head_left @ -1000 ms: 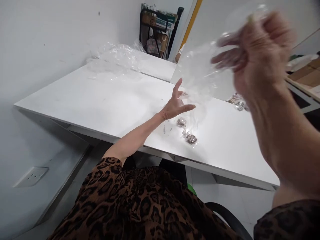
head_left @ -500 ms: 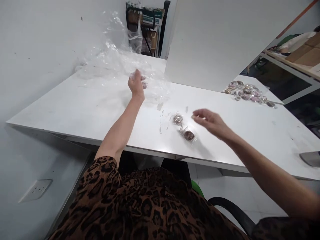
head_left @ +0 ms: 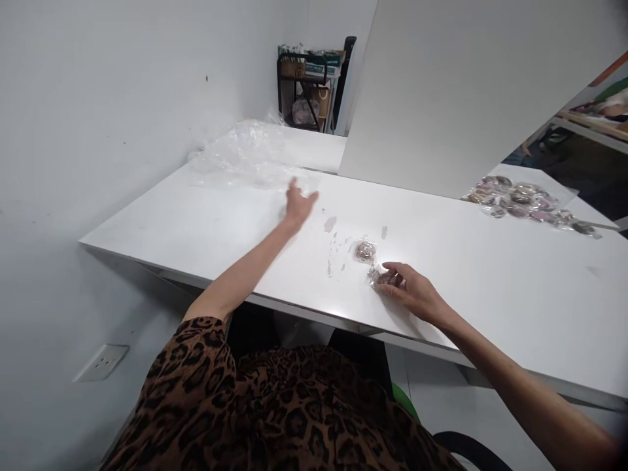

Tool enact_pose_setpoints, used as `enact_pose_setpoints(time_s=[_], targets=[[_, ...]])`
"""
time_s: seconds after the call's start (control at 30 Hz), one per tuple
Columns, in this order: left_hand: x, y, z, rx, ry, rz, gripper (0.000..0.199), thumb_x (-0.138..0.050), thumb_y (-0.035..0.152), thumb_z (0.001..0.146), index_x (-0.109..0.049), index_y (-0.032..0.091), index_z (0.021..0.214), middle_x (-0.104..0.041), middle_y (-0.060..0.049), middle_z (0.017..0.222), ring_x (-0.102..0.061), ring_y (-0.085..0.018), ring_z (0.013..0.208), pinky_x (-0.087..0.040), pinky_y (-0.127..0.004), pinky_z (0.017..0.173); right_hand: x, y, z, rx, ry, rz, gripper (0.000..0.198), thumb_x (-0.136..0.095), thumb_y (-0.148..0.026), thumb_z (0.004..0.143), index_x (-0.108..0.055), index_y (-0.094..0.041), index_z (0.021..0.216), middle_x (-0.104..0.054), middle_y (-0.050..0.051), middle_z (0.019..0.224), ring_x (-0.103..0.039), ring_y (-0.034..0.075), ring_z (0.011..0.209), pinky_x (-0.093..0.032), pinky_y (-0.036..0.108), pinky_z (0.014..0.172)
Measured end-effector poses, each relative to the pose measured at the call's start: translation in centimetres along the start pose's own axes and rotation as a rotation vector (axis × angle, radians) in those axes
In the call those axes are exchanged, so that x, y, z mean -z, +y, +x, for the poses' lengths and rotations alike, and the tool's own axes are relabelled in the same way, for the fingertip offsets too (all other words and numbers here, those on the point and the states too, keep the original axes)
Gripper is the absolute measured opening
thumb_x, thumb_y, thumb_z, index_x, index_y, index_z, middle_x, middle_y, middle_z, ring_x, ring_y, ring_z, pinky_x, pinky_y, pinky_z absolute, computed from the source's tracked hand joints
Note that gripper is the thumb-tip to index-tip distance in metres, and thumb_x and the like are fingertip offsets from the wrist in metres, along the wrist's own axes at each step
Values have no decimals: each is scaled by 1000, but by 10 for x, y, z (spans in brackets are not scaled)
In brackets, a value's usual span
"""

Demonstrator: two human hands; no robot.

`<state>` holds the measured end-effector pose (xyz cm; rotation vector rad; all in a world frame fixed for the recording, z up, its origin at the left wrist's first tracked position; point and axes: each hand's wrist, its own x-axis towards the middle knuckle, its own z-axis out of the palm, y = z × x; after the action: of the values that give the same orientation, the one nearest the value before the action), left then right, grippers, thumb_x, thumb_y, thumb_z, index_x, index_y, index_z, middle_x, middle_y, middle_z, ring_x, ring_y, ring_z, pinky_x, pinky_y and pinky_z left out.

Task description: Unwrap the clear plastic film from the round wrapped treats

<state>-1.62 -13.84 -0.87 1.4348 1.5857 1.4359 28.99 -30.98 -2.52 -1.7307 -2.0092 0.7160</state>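
Front packet [head_left: 381,277], a brown lump in clear wrapper: on white table [head_left: 490,288], right of centre, lower half of frame, just beside rear packet [head_left: 366,250]. Right hand [head_left: 416,292]: thumb and fingers curled about its sides, grasping. Left hand [head_left: 298,206]: fingers spread, holding nothing, near plastic film [head_left: 245,154], upper left. Estimate: light, slick wrapper; lump's firmness cannot be told, perhaps fragile. Best hold: lump's opposite sides, not loose wrapper edge.

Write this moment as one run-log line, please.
left grip: open, near clear plastic; right grip: around nearer wrapped piece; farther wrapped piece: on white table
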Motion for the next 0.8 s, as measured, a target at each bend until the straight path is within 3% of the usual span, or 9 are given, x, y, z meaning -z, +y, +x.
enact_pose_setpoints(time_s=[0.03, 0.07, 0.17, 0.23, 0.33, 0.47, 0.63, 0.8], targets=[[-10, 2, -20, -7, -88, 38, 66, -74, 42, 88, -53, 17, 145, -61, -13, 126, -61, -23, 113, -50, -39, 101, 1, 0, 0, -48, -6, 30, 62, -74, -56, 77, -67, -20, 126, -72, 12, 108, -68, 28, 92, -55, 43, 83], [-19, 6, -39, -75, -282, 182, 62, -71, 42, 90, -54, 16, 145, -60, -15, 133, -58, -25, 122, -46, -40, 108, 3, 1, 0, -93, -20, 67, 64, -77, -57, 73, -67, -19, 124, -73, 11, 104, -68, 27, 87, -55, 42, 80], [-41, 24, -83, -265, -636, 546, 62, -55, 58, 96, -61, 12, 137, -55, -21, 142, -47, -36, 136, -36, -50, 116, 9, -1, -3, -184, -70, 218, 56, -83, -57, 65, -69, -19, 104, -73, 8, 92, -65, 24, 80, -53, 40, 76], [-52, 34, -100, -338, -717, 662, 65, -51, 63, 95, -65, 10, 130, -54, -23, 141, -45, -39, 135, -33, -52, 115, 12, -5, -4, -200, -36, 357, 51, -87, -57, 62, -68, -19, 91, -72, 6, 88, -63, 21, 78, -51, 38, 75], [-65, 37, -112, -380, -723, 666, 58, -58, 58, 93, -62, 11, 126, -55, -22, 138, -46, -39, 131, -35, -50, 111, 11, -15, 2, -172, 112, 560, 52, -89, -57, 61, -64, -20, 85, -68, 4, 82, -58, 17, 74, -47, 33, 70], [-68, 29, -117, -330, -734, 409, 40, -62, 39, 94, -51, 19, 126, -66, -14, 119, -58, -29, 112, -45, -42, 95, -5, -21, 21, -82, 258, 720, 51, -84, -62, 68, -57, -21, 84, -62, 0, 80, -54, 14, 73, -44, 29, 68], [-62, 16, -112, -145, -821, -122, 25, -59, 17, 93, -46, 22, 114, -61, 3, 78, -59, -14, 73, -46, -29, 74, -31, -27, 40, 23, 237, 828, 50, -80, -64, 76, -59, -24, 98, -66, -1, 96, -61, 16, 89, -51, 31, 83], [-58, 13, -109, 2, -987, -437, 29, -60, 13, 91, -43, 20, 113, -57, 7, 72, -56, -10, 61, -46, -27, 66, -26, -39, 37, -26, 258, 997, 63, -90, -58, 66, -50, -28, 104, -67, -3, 94, -63, 15, 81, -53, 30, 76]])
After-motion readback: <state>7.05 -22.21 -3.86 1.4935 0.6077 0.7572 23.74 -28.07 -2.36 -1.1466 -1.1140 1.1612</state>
